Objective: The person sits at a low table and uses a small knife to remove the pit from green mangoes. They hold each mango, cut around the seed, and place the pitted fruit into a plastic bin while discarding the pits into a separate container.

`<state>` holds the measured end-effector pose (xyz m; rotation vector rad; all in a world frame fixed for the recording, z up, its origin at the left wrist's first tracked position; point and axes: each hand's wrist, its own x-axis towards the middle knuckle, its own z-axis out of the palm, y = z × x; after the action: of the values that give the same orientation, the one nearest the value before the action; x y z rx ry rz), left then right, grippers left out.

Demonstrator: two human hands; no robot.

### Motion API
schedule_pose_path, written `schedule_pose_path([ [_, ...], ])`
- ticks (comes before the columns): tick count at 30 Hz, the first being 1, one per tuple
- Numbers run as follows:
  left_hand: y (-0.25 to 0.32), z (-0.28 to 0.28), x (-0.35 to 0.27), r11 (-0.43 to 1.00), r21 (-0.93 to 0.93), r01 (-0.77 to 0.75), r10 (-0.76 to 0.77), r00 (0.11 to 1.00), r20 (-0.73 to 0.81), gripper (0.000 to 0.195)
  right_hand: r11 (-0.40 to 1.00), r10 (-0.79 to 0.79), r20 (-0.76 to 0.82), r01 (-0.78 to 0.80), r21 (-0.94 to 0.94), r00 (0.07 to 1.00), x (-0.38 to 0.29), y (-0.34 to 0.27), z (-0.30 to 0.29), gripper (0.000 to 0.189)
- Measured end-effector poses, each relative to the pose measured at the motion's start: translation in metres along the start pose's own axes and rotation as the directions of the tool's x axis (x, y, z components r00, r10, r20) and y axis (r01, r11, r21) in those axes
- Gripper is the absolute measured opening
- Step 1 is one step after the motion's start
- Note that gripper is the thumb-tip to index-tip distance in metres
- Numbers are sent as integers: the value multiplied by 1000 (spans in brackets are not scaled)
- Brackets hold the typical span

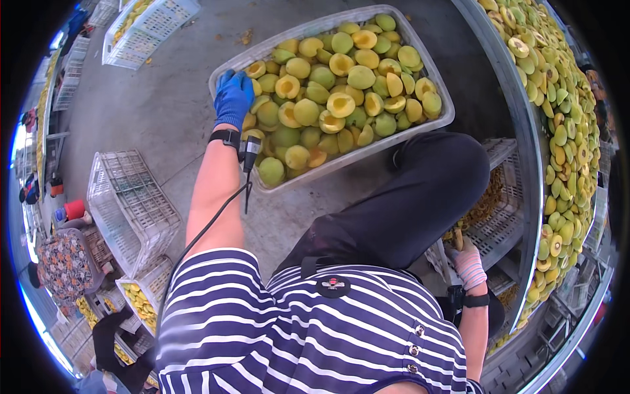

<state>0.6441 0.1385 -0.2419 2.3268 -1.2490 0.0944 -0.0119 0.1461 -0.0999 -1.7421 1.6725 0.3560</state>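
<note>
My left hand (233, 96), in a blue knit glove, lies on the left end of a pale plastic crate (295, 183) full of halved yellow-green fruit (330, 79). Its fingers reach over the crate's rim beside the fruit. Many halves show a hollow where the stone was. On the lower right, my right hand (465, 256) wears a pale striped glove and is partly hidden. It is beside a crate (509, 216) under the metal table, near brownish fruit pieces (485, 199); whether it grips anything is unclear.
A metal-edged table (534, 162) heaped with fruit halves (561, 147) runs along the right. An upended white crate (135, 197) stands on the left floor, near a crate of yellow fruit (141, 303). Another crate (147, 34) lies upper left. A person in a floral top (69, 261) sits far left.
</note>
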Motion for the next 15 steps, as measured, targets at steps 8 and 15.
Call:
schedule_pose_path([
  [8, -1, 14, -1, 968, 241, -73, 30, 983, 179, 44, 945, -316, 48, 319, -76, 947, 17, -10, 19, 39],
  [15, 57, -5, -27, 981, 99, -169, 170, 985, 3, 50, 995, -84, 9, 85, -58, 996, 12, -21, 6, 49],
])
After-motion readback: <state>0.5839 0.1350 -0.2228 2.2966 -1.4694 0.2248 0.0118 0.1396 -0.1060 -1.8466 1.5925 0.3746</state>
